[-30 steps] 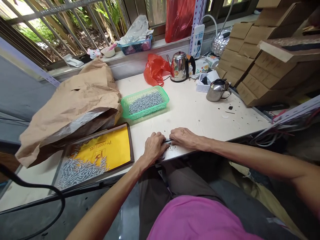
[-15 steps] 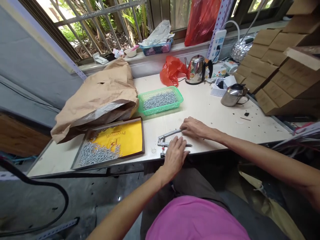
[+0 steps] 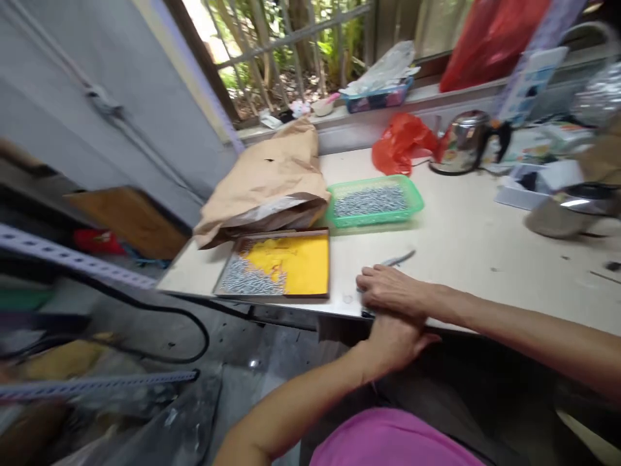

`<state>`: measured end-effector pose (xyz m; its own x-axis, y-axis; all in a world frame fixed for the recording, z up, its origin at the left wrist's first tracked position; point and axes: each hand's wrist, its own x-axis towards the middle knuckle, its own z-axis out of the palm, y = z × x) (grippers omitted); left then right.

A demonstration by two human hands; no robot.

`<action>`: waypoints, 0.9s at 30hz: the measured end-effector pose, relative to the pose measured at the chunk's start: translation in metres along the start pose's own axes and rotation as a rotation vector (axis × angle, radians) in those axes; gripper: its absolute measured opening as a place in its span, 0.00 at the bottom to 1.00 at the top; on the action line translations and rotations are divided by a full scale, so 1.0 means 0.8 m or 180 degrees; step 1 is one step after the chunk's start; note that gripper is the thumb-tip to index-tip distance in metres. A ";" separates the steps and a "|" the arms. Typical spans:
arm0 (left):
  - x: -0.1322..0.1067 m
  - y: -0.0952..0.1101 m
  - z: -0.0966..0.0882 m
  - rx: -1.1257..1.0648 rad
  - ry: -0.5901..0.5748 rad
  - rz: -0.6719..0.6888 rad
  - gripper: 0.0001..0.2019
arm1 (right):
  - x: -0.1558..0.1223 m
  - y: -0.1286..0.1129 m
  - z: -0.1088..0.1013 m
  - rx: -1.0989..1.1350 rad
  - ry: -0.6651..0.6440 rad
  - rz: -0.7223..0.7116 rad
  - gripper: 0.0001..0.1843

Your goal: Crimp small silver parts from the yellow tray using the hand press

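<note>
A metal plier-like hand tool point(image 3: 402, 259) lies near the table's front edge. One grey handle sticks out beyond my hands, and its dark end shows at the edge; the rest is covered. My right hand point(image 3: 395, 289) rests over the tool's body with its fingers curled down; what they hold is hidden. Beneath it is my left hand point(image 3: 394, 340), at the table edge with its thumb out to the right and its fingers out of sight. To the left, a shallow tray point(image 3: 329, 265) holds small metal screw-like pieces point(image 3: 250, 278) and a yellow sheet point(image 3: 308, 262).
A green basket point(image 3: 414, 199) of similar metal pieces stands behind the hands. Large brown paper bag point(image 3: 272, 168) leans behind the tray. Further right are a red plastic bag point(image 3: 400, 142), a kettle point(image 3: 460, 142), a white box point(image 3: 517, 188) and a metal pot point(image 3: 557, 217).
The view has swung left, so the table things appear further right. My right hand has come from the tool's far handle onto its body, over my left hand.
</note>
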<state>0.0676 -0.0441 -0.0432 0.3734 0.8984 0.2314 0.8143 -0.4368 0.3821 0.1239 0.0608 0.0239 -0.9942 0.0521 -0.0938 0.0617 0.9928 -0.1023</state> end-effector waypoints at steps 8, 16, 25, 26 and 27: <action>-0.010 -0.004 -0.008 0.0216 -0.0121 0.0444 0.29 | 0.023 0.004 0.039 0.0817 0.0266 -0.0148 0.08; -0.085 -0.085 -0.136 0.1092 0.0689 -0.0718 0.12 | 0.019 0.061 -0.066 0.1272 0.2767 0.1210 0.05; -0.119 -0.218 -0.221 0.1485 -0.0187 -0.2552 0.16 | -0.007 0.196 0.002 0.0556 0.2064 0.1882 0.25; -0.117 -0.220 -0.219 0.1509 -0.0265 -0.2589 0.16 | -0.015 0.182 0.013 0.0589 0.2035 0.1769 0.26; -0.115 -0.220 -0.218 0.1528 -0.0318 -0.2595 0.16 | -0.024 0.164 0.021 0.0642 0.2011 0.1690 0.26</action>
<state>-0.1879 -0.0579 0.0242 -0.3721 0.9277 -0.0302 0.9281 0.3716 -0.0215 0.1525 0.1882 -0.0046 -0.6876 0.6154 0.3853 0.4887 0.7848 -0.3812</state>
